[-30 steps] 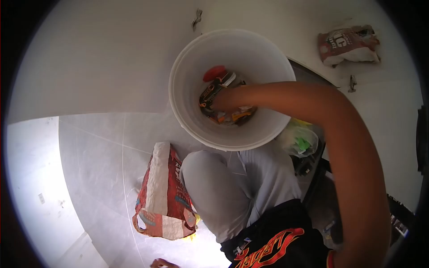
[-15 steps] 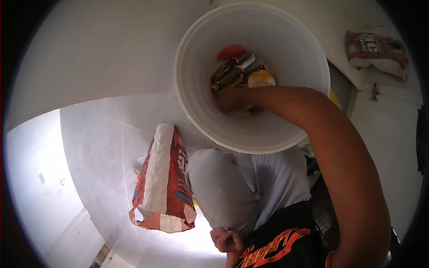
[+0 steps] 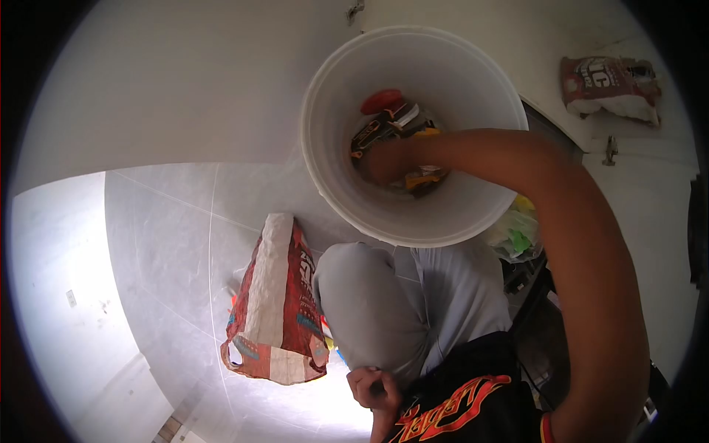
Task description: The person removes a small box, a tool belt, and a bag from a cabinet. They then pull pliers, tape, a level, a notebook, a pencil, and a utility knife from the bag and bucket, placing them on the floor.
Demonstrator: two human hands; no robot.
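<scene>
My right hand [image 3: 388, 161] is deep inside a white plastic bucket [image 3: 321, 166], on top of the items at its bottom. Its fingers point down and are hidden, so whether they grip anything does not show. Around that hand lie black-and-yellow packaged items [image 3: 377, 131], a red round thing [image 3: 382, 101] and a yellow-and-dark item [image 3: 425, 179]. My left hand [image 3: 375, 387] rests by my thigh near my black shirt, its fingers curled in, with nothing visible in it.
A red and white woven bag [image 3: 269, 310] stands on the grey tiled floor [image 3: 170, 221] to my left. A similar bag [image 3: 611, 88] lies at the upper right, by a cabinet hinge [image 3: 610, 150]. A clear plastic bag with green and yellow contents [image 3: 517, 235] sits beside the bucket.
My right hand has shifted slightly within the bucket, and the yellow items beside it look rearranged. The view has moved a little, revealing the clear plastic bag. My left hand stays curled by my thigh.
</scene>
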